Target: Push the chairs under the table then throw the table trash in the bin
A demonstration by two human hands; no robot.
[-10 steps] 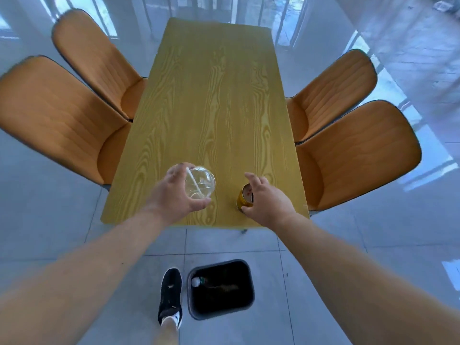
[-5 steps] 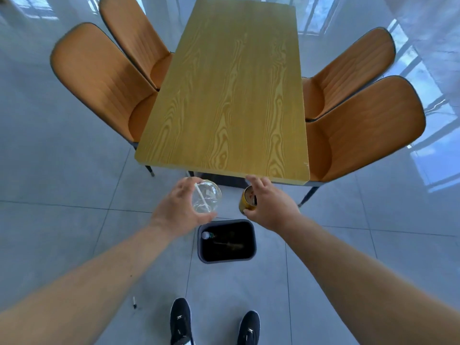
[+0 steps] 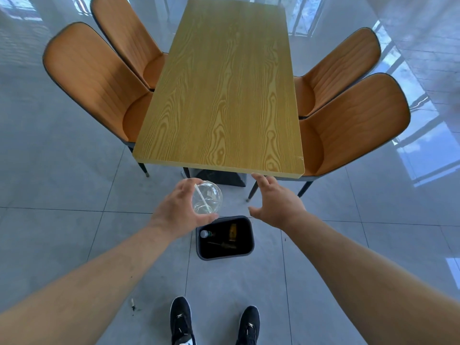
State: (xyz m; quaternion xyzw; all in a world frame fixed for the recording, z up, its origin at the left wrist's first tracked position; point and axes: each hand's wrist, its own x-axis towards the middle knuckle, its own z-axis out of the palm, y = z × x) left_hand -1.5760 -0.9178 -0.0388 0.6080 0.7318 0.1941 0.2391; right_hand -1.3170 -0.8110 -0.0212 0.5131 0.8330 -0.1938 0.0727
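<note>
My left hand [image 3: 179,210] grips a clear plastic cup [image 3: 207,200] with a white straw, held above the far left rim of the black bin [image 3: 225,256] on the floor. My right hand [image 3: 275,204] hovers open above the bin's far right side, holding nothing. A gold can [image 3: 233,232] and a bottle [image 3: 204,234] lie inside the bin. The wooden table [image 3: 224,95] stands beyond the bin with a bare top. Several orange chairs are tucked against its sides, two on the left [image 3: 94,78] and two on the right [image 3: 356,120].
My two black shoes [image 3: 180,319] stand on the grey tiled floor just behind the bin. A small piece of litter [image 3: 133,303] lies on the floor at lower left. The table's dark base [image 3: 219,177] is just beyond the bin.
My right hand has let go of the gold can, which now lies in the bin, and its fingers have spread. I have stepped back from the table; the left hand still holds the cup.
</note>
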